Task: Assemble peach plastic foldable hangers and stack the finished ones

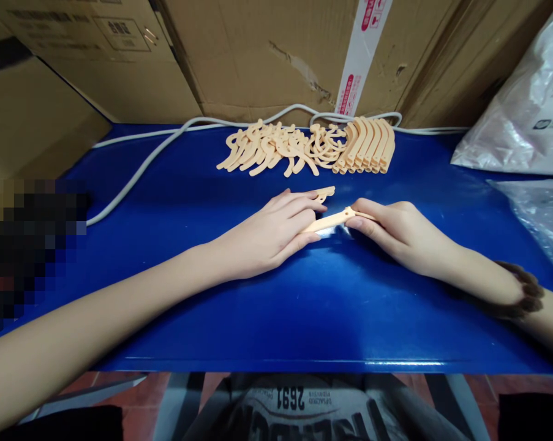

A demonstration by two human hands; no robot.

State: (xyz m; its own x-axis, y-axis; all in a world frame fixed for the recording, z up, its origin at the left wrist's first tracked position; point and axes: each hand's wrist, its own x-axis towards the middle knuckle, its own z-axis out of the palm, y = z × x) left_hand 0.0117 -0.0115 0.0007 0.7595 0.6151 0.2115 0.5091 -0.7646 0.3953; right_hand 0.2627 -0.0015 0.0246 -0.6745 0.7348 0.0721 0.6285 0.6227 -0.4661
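Note:
My left hand (280,229) grips a beige plastic handle piece (331,220) between thumb and fingers, low over the blue table. At the piece's right end, my right hand (395,229) pinches a thin beige strip (365,215) that meets the handle piece near a small hole. Whether the strip sits inside it I cannot tell. Just beyond my left fingertips is another small beige curved part (326,193), partly covered by those fingers.
Behind my hands lie a pile of curved beige parts (267,147) and a row of beige handle pieces (370,147). A white cable (138,177) runs along the back of the blue table (239,318). Cardboard boxes (258,61) stand behind; plastic bags (519,116) are at right.

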